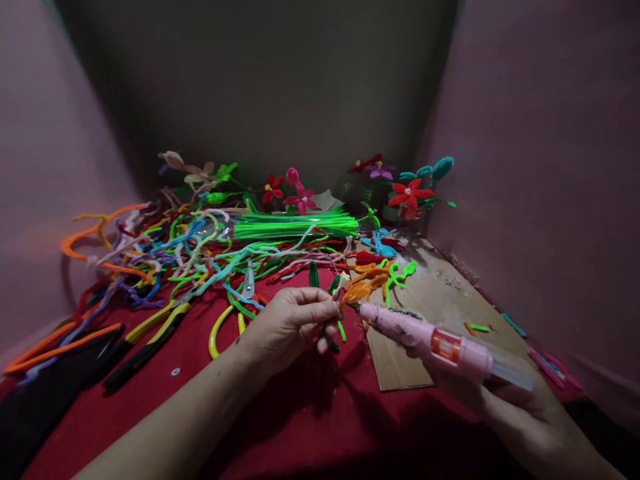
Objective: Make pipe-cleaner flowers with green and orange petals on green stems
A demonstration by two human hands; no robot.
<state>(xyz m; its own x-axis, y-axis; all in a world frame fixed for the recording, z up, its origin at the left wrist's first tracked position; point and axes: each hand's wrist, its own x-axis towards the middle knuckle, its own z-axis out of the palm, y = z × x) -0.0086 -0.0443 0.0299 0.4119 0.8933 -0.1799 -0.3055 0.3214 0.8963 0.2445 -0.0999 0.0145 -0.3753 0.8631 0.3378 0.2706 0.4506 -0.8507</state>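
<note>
My right hand (505, 407) is wrapped around a pink hot glue gun (420, 337), with a clear glue stick (513, 375) poking out of its back. The gun's dark nozzle points left, close to the fingertips of my left hand (305, 317). Those fingertips are closed in a pinch on a pipe-cleaner flower piece (343, 285) with a pale yellowish tip. An orange pipe-cleaner petal (357, 291) shows right by the nozzle; whether it touches the nozzle I cannot tell. Dark green leaf shapes (313, 273) show just behind my left hand.
Yellow-black pliers (150, 337) and yellow-handled scissors (249, 280) lie left on the red table (200, 420). Tangled pipe cleaners (150, 250) and a green bundle (295, 225) lie behind. Finished flowers (300, 198) stand at the back. A brown board (400, 373) lies under the gun.
</note>
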